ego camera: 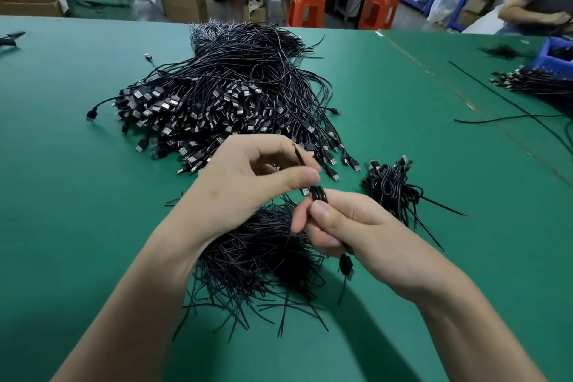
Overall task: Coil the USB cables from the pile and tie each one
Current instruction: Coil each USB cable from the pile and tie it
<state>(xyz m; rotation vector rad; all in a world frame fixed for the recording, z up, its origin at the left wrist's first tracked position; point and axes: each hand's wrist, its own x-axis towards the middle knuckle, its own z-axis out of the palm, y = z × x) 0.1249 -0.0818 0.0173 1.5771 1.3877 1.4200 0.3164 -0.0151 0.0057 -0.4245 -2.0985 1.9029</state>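
Since the coiled cable (319,194) is thin, light & bendy, we think it will spring open if let go, so it is best held tight round the middle of its loops, w/ the tie wrapped right there. It sits in the middle of the frame, where our right hand (350,226) has its fingers curled round it. Our left hand (257,170), just up & left of it, pinches a thin wire tie (298,152) btw thumb & finger. The tie looks stiff enough to keep a twist. The big pile of cables (229,93) lies in the upper middle, the heap of ties (257,260) under our wrists, & a small bunch of cables (392,186) that look coiled at middle right. Most of the coil hides inside the right fist, so we can't count its loops. One plug (346,265) hangs out below the fist. We can't tell if the tie is round the coil yet. A blue box (558,49) is cut off at the right edge.
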